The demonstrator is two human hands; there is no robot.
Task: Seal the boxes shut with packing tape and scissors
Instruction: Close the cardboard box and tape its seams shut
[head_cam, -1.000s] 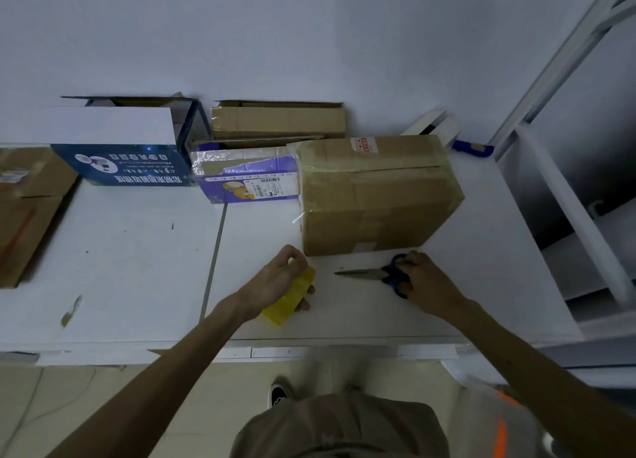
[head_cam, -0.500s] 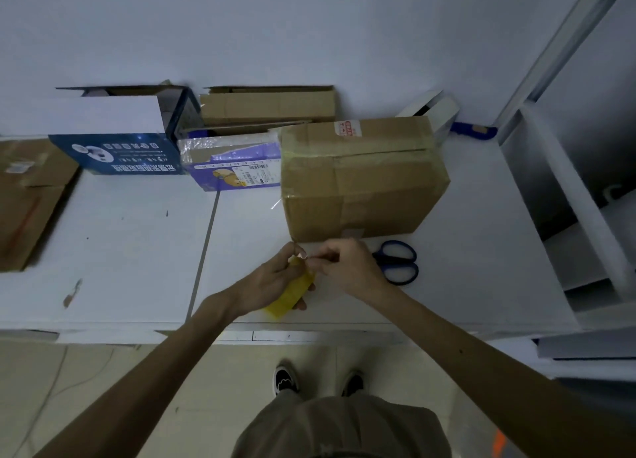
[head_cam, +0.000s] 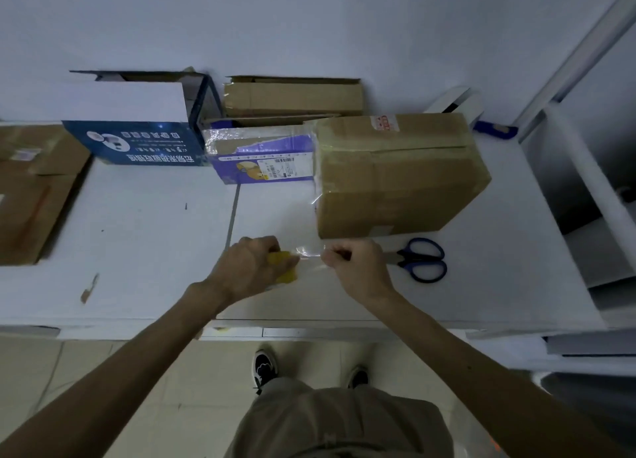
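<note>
My left hand (head_cam: pixel 246 268) grips a yellow roll of packing tape (head_cam: pixel 285 267) just above the white table (head_cam: pixel 144 251). My right hand (head_cam: pixel 358 268) pinches the free end of a clear tape strip (head_cam: pixel 309 254) stretched between the two hands. Right behind them stands a brown cardboard box (head_cam: pixel 395 178) with tape across its top and a loose clear end hanging at its left corner. Blue-handled scissors (head_cam: pixel 421 259) lie on the table to the right of my right hand, untouched.
A small purple box (head_cam: pixel 261 158) wrapped in clear film leans against the brown box's left side. A blue-and-white open box (head_cam: pixel 137 127) and an open brown carton (head_cam: pixel 292 96) stand at the wall. Flattened cardboard (head_cam: pixel 31 189) lies far left. A white frame (head_cam: pixel 585 61) rises at right.
My right hand let go of the scissors, moved left to the roll, pinched the tape end and has drawn a short strip out to the right. The camera view shifted slightly.
</note>
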